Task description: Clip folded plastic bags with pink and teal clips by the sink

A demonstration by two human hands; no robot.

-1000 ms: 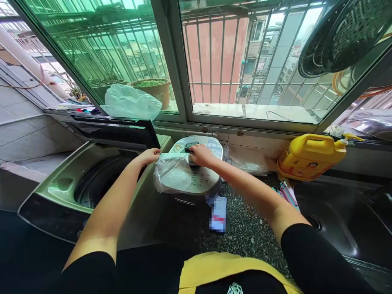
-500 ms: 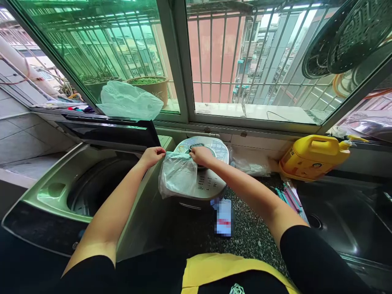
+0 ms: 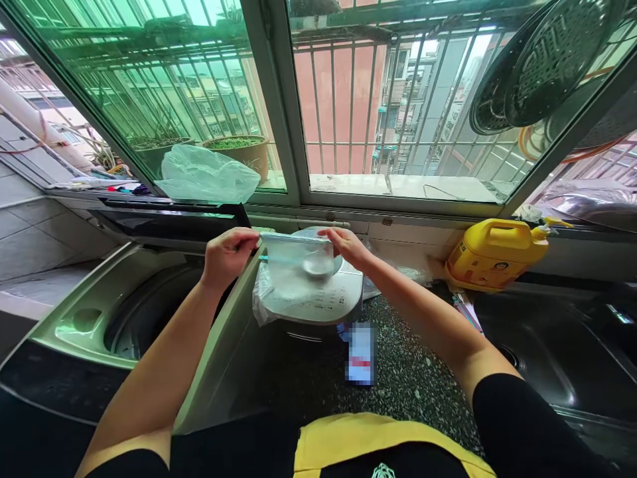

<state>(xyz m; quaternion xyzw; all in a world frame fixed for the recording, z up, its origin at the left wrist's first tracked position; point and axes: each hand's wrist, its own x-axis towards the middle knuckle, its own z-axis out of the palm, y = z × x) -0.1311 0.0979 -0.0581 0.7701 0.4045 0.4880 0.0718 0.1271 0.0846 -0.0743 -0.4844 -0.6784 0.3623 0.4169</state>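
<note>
My left hand (image 3: pixel 231 257) pinches the left end of a clear plastic bag (image 3: pixel 291 249). The right end of its straight top edge is held by the fingers of my right hand (image 3: pixel 351 249). The bag is stretched between both hands above a rice cooker (image 3: pixel 333 302) and veils part of its lid. Crumpled clear plastic (image 3: pixel 261 299) hangs at the cooker's left side, below the bag; whether it is part of the same bag I cannot tell. A small teal strip (image 3: pixel 263 258) shows near my left fingers.
An open-topped washing machine (image 3: pixel 79 325) is on the left, with a plastic bag (image 3: pixel 206 176) above its raised lid. On the speckled counter (image 3: pixel 408 372) lies a blurred packet (image 3: pixel 361 355). A yellow jug (image 3: pixel 495 255) stands near the sink (image 3: pixel 552 358) at right.
Both hands have risen a little and moved slightly apart. The bag's top edge is now stretched taut and higher over the cooker. The view has shifted slightly.
</note>
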